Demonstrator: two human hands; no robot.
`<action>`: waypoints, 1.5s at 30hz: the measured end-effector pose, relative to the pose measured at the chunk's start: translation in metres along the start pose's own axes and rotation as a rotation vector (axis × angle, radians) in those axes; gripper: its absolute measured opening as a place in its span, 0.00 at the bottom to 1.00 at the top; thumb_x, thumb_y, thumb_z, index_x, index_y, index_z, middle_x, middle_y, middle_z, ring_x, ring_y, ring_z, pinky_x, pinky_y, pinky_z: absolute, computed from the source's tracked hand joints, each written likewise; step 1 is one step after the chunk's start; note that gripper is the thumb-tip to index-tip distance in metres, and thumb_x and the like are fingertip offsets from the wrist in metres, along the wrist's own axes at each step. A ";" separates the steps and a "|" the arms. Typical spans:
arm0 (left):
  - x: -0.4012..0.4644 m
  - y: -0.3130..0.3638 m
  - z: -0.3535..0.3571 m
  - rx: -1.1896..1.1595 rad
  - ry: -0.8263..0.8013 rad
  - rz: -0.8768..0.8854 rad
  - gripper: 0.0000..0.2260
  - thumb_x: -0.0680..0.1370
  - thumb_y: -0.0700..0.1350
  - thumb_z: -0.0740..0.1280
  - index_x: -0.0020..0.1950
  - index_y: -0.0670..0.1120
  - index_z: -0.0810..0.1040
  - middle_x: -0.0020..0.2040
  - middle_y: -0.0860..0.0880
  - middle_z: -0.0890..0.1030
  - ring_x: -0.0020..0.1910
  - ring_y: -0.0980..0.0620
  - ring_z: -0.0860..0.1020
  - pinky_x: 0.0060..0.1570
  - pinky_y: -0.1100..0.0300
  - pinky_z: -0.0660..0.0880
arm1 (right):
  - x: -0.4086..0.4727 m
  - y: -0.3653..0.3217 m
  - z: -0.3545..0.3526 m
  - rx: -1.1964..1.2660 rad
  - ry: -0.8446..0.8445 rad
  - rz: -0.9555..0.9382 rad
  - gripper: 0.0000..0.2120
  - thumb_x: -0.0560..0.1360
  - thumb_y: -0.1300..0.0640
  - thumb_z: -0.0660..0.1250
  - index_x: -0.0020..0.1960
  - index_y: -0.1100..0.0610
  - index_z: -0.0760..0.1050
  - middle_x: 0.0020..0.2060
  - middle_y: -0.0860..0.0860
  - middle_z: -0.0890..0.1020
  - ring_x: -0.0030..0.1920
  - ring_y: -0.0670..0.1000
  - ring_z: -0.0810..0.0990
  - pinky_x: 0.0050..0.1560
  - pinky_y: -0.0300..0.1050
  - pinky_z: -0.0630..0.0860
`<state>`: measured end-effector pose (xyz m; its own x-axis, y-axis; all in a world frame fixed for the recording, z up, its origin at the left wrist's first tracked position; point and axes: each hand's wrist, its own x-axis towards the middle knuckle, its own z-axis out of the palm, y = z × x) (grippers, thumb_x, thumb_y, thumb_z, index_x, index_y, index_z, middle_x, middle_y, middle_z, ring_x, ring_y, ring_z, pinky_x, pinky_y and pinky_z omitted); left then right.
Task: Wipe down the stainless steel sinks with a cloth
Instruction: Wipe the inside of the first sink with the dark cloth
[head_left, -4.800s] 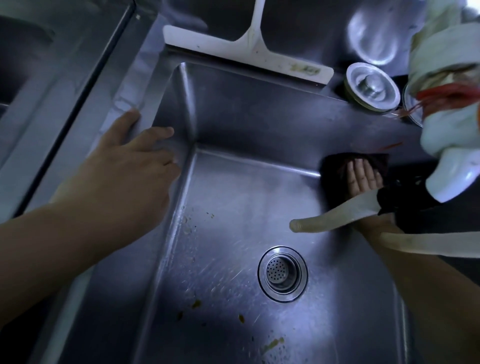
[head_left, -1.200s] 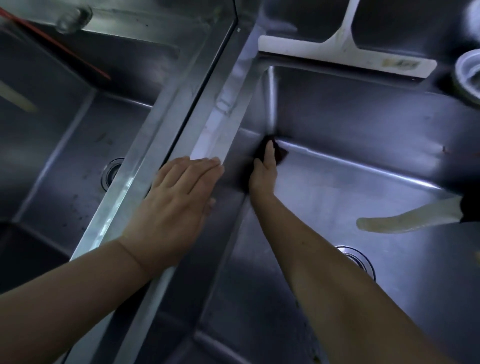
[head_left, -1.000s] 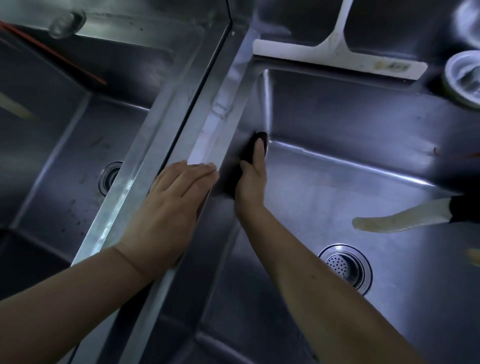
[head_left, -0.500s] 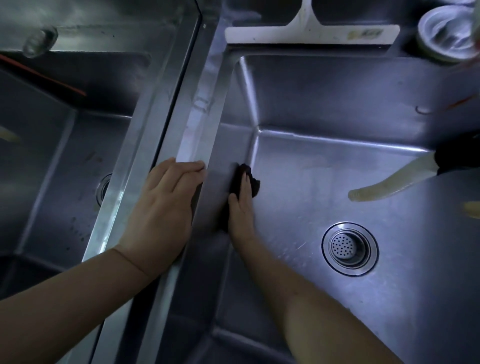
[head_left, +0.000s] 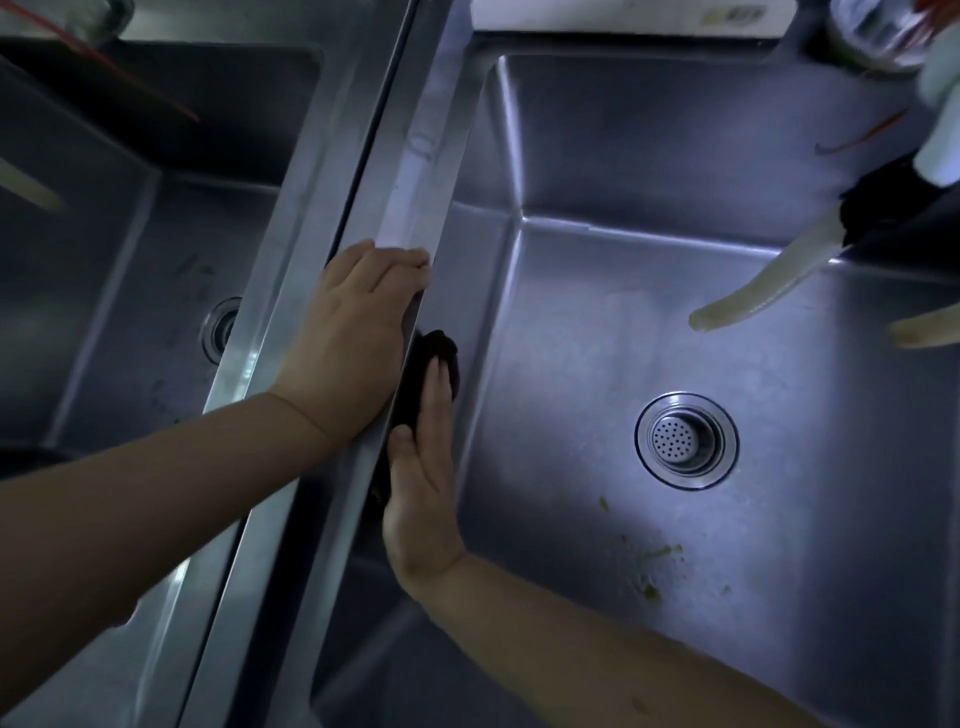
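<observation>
Two bare forearms are showing from the lower edge of the view with no sleeve, glove, watch, ring or bracelet on them, the bare left hand (head_left: 353, 343) and the bare right hand (head_left: 423, 478) each showing short, unpainted fingernails and smooth, unmarked wrists.

1. Right sink (head_left: 597, 171): strainer drain (head_left: 685, 440) in floor, green food scraps (head_left: 657, 558) near front
2. Divider rim (head_left: 410, 171) between basins, left hand (head_left: 353, 343) resting on it
3. Left sink (head_left: 104, 249): drain (head_left: 221, 330) partly hidden
</observation>
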<state>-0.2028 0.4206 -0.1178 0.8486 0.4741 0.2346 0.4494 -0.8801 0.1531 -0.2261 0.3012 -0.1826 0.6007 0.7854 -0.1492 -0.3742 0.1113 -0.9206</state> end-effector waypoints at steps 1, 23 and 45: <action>0.000 0.000 0.000 -0.003 -0.001 0.004 0.14 0.77 0.37 0.56 0.54 0.33 0.78 0.53 0.37 0.80 0.55 0.40 0.74 0.63 0.54 0.66 | -0.001 0.005 -0.001 -0.014 0.004 0.002 0.25 0.82 0.60 0.49 0.75 0.45 0.46 0.76 0.36 0.49 0.76 0.39 0.46 0.73 0.32 0.44; -0.002 -0.003 0.003 0.027 -0.028 0.013 0.13 0.70 0.27 0.65 0.52 0.37 0.78 0.52 0.40 0.80 0.51 0.39 0.76 0.56 0.55 0.70 | -0.048 -0.008 0.015 0.149 0.038 0.437 0.25 0.81 0.51 0.50 0.68 0.24 0.48 0.72 0.27 0.48 0.73 0.33 0.47 0.73 0.41 0.48; -0.002 -0.002 -0.002 0.069 -0.067 -0.018 0.12 0.74 0.41 0.61 0.54 0.37 0.76 0.54 0.39 0.78 0.53 0.39 0.74 0.56 0.52 0.67 | 0.163 0.054 -0.135 -0.837 0.040 0.176 0.26 0.80 0.63 0.56 0.77 0.56 0.54 0.76 0.56 0.58 0.74 0.56 0.59 0.69 0.39 0.56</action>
<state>-0.2060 0.4209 -0.1162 0.8557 0.4896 0.1674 0.4814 -0.8719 0.0894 -0.0527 0.3527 -0.3051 0.6133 0.7253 -0.3128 0.1713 -0.5086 -0.8438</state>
